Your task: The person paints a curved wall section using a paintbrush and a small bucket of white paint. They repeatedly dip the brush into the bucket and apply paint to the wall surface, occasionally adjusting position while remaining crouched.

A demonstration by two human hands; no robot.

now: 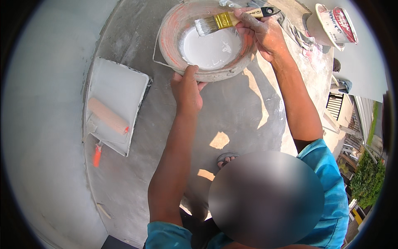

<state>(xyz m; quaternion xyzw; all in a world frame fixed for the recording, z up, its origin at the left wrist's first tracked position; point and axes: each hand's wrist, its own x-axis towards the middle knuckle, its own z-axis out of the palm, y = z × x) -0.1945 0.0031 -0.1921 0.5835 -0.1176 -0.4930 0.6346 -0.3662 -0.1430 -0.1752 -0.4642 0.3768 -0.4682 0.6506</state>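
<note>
My right hand (267, 39) grips a paintbrush (219, 23) by its handle; the brush has a yellow ferrule and white-coated bristles and is held over a wide bucket (168, 45) at the top middle. Inside the bucket is white paint (209, 52), and pale orange stains mark its inner wall. My left hand (186, 91) holds the bucket's near rim, thumb on top. To the left, a white tray (116, 76) lies on the grey floor, holding a roller with a pale peach sleeve (107, 114); an orange handle (96, 157) sticks out below the tray.
A white bucket with a red-and-white label (329, 27) is at upper right, beside a grey cloth (300, 37). A pale wall (49, 124) runs along the left, with a thin stick (103, 211) near its foot. A sandaled foot (226, 159) shows below. Railings and plants (365, 182) appear at far right.
</note>
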